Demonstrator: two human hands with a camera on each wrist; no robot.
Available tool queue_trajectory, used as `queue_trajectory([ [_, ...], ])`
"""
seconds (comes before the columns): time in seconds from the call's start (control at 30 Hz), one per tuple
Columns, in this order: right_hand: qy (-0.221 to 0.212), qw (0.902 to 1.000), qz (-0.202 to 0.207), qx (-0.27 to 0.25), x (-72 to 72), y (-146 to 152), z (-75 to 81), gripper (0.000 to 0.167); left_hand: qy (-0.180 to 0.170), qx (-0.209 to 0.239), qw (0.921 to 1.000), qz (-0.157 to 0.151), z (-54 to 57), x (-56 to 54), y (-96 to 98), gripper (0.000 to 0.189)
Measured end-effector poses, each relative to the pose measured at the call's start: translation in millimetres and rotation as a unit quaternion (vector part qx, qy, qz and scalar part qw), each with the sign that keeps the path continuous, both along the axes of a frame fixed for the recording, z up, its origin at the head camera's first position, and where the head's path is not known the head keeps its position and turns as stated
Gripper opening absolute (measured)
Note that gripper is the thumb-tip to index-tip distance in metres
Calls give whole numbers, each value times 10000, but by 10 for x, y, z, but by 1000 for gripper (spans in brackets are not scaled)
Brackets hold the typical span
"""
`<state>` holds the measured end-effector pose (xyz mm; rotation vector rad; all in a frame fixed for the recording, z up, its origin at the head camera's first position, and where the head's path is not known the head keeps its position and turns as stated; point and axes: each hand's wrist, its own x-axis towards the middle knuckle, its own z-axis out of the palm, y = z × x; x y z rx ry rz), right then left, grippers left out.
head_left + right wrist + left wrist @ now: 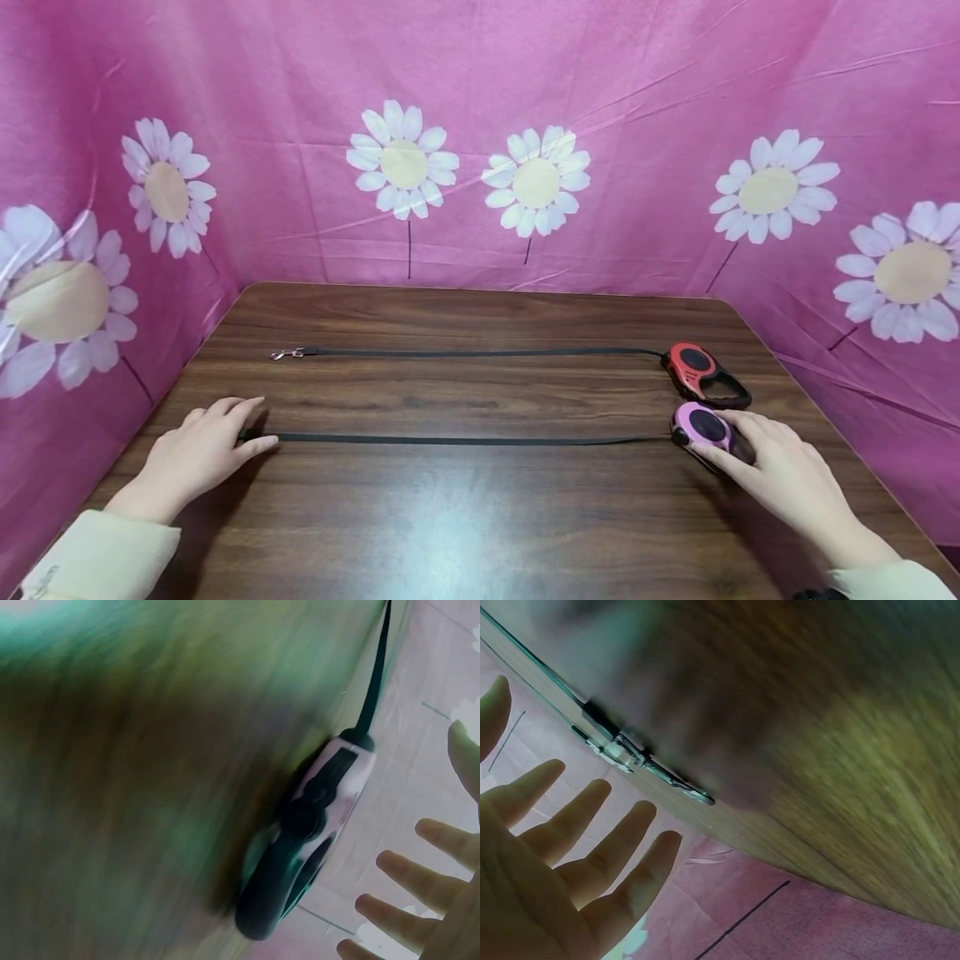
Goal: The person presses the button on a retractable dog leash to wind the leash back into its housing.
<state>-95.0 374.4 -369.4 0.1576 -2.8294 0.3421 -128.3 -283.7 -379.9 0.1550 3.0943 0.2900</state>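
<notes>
A pink and black retractable dog leash (686,414) lies at the table's right side, its black strap (450,441) drawn out straight to the left. Over its handle hovers my right hand (787,471), thumb and fingers spread on either side; the right wrist view shows those fingers apart from the leash casing (300,821). On the left, my left hand (201,446) is above the strap's end and hides most of the clip in the head view. The left wrist view shows the metal clip (671,778) lying on the wood, beyond spread fingers.
Behind it, a red and black retractable leash (680,367) lies with its strap (480,353) stretched parallel, ending in a metal clip (287,354). Both lie on a dark wooden table (420,517). A pink flowered cloth (465,250) hangs around the back and sides.
</notes>
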Motion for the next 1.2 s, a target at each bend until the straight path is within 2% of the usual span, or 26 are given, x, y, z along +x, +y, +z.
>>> queue_trajectory([
  [0.47,-116,9985,24,540,78,100,-114,68,-193,5,9998,-50,-38,-31,-98,71],
  [0.77,-103,9978,46,656,91,147,-175,63,-210,47,9998,37,-74,-55,-173,65],
  [0.87,-305,9976,-55,621,78,186,-178,66,-199,118,9997,116,-79,-68,-237,57],
  [1.0,-804,9952,-270,482,51,265,-163,65,-163,155,9995,237,-77,-78,-341,44],
  [1.1,-1039,9931,-330,436,23,312,-158,59,-220,160,9991,313,-83,-81,-408,35],
  [1.2,-1038,9931,-183,508,-4,324,-175,48,-335,163,9988,308,-95,-97,-452,31],
])
